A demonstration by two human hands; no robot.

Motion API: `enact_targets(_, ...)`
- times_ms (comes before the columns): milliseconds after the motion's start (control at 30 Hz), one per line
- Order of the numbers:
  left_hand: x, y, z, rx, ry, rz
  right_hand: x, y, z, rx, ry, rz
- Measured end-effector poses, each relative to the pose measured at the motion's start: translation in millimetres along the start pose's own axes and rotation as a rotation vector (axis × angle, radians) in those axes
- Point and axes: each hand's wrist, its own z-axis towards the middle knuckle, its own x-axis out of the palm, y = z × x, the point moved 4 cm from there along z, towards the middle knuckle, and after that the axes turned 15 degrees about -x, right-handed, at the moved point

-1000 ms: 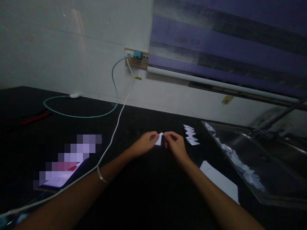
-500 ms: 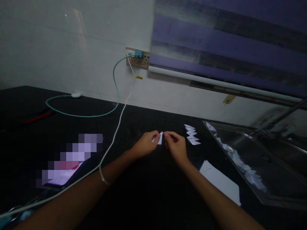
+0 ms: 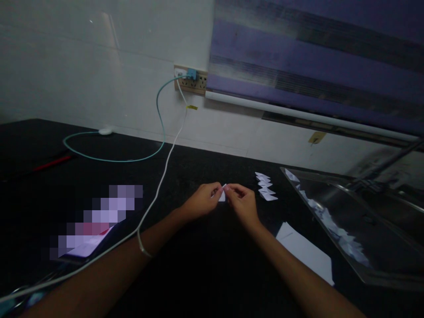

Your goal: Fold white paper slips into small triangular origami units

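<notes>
A small piece of folded white paper (image 3: 222, 197) is pinched between my hands above the dark counter. My left hand (image 3: 204, 197) grips its left side with thumb and fingers closed. The fingertips of my right hand (image 3: 241, 199) are closed on its upper right edge; part of the paper is hidden behind the fingers. Just right of my right hand lies a row of several folded white paper pieces (image 3: 266, 187). Nearer to me, beside my right forearm, rests a stack of white paper sheets (image 3: 306, 251).
More folded paper pieces (image 3: 331, 225) line the left rim of a steel sink (image 3: 354, 276) with a faucet (image 3: 384, 163). A lit phone (image 3: 88, 245), partly pixelated, lies at left. A white cable (image 3: 162, 176) crosses my left forearm, running from a wall socket (image 3: 195, 84).
My right fingertips have moved slightly left onto the folded paper's edge, closing the small gap beside it. My left hand has shifted only a little.
</notes>
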Motion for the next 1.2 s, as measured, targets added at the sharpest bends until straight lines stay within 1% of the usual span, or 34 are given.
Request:
enact_targets(100, -0.7, -2.9, -1.1, 0.019, 0.032, -0.044, -0.3, -0.5, 1.3, -0.005, 0.016, 0.038)
enact_targets(167, -1.1, -4.0, -1.3, 0.013, 0.098, -0.147, -0.6, -0.4, 2.0, 0.014, 0.014, 0.101)
enact_targets(333, -1.5, 0.7, 2.2, -0.084, 0.241, -0.477, -0.2, 0.0, 4.1, 0.050, 0.007, 0.231)
enact_targets(467, 0.5, 2.0, 3.0, -0.108, 0.319, -0.564, -0.3, -2.2, 5.1, 0.033, 0.025, 0.238)
enact_targets(667, 0.7, -0.2, 0.9, -0.094, 0.328, -0.599, -3.0, -3.9, 5.3, 0.008, 0.003, 0.208)
enact_targets(867, 2.3, -1.7, -1.8, -0.067, 0.311, -0.540, -1.2, 2.4, 4.9, 0.016, 0.003, 0.193)
enact_targets(967, 4.4, -2.2, -3.0, -0.082, 0.326, -0.529, -0.3, 4.9, 4.6, 0.007, 0.006, 0.180)
enact_targets(1067, 7.4, 1.0, -1.2, -0.101, 0.352, -0.595, 0.8, 6.4, 4.8, -0.056, 0.039, 0.145)
enact_targets(1200, 10.5, 7.6, 3.1, -0.102, 0.363, -0.647, 3.4, 5.1, 4.9, -0.141, 0.133, 0.083)
